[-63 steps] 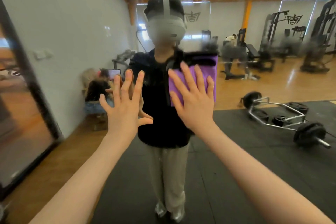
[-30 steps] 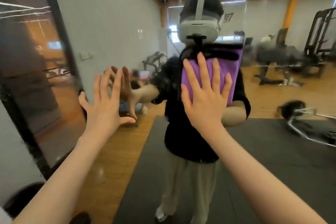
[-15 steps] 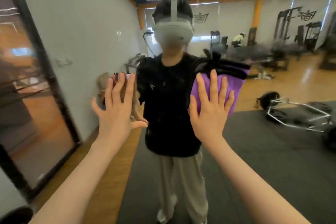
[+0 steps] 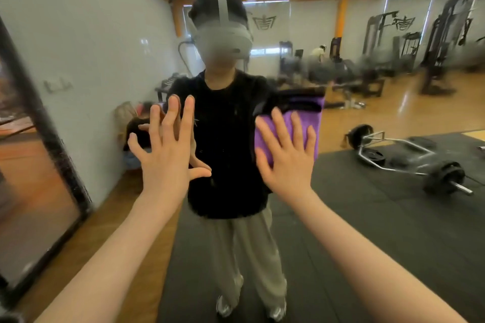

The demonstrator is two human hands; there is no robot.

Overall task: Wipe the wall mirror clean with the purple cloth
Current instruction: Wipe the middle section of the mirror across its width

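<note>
Purple cloth [image 4: 307, 123] sits flat against the wall mirror [image 4: 393, 118], pinned under the right hand [image 4: 286, 157]. Fingers straight and spread, palm flat on the fabric; no pinch, no curl. Most of the cloth shows past the fingertips toward 12 and 1 o'clock, its long axis running roughly upright; a dark band crosses its top edge.

Left hand [image 4: 168, 155] held up at about 9 o'clock from the right one, fingers splayed, thumb out toward 3 o'clock. It meets its own reflection at the fingertips, so it looks braced on the glass, though firm contact cannot be confirmed. It carries nothing.

Reflected in the glass: the person in a black T-shirt [image 4: 231, 139] and head-mounted rig, a loaded barbell [image 4: 409, 157] on dark floor matting at 3 o'clock, weight machines [image 4: 441, 47] at 1 o'clock.

Judgement: wiping is in progress. Cloth belongs to the right hand alone, so any next stroke comes from that arm. With fabric leading the fingers upward, a push toward 12 o'clock keeps it flat; a pull toward 6 risks bunching it under the palm.
</note>
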